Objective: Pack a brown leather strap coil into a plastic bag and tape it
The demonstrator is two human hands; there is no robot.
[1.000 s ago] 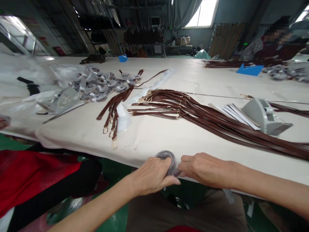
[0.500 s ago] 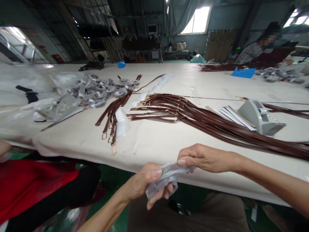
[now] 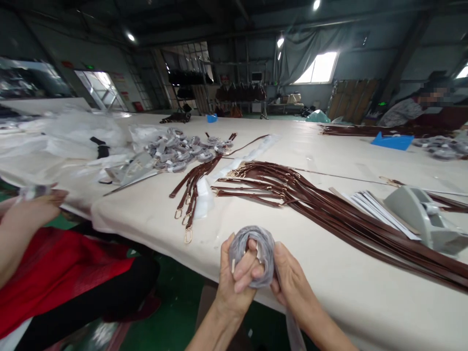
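Note:
Both my hands hold one grey wrapped coil (image 3: 256,243), a looped strap in translucent film, just in front of the white table's near edge (image 3: 153,234). My left hand (image 3: 234,282) has fingers hooked through the loop. My right hand (image 3: 288,282) pinches its right side and a strip of film hanging down. A long bundle of brown leather straps (image 3: 329,209) with gold buckles lies on the table beyond. A shorter bunch of brown straps (image 3: 190,185) with gold rings lies to its left.
A heap of grey wrapped coils (image 3: 183,148) and clear plastic bags (image 3: 84,131) sit at the far left. A grey tape dispenser (image 3: 420,212) and white paper strips (image 3: 380,209) lie right. A co-worker's hand (image 3: 29,214) and red clothing are at left; another person sits far right.
My hands have lifted and come together, winding the film-wrapped strap into a round coil held upright. The view tilted up. A co-worker's hand has come in at the left.

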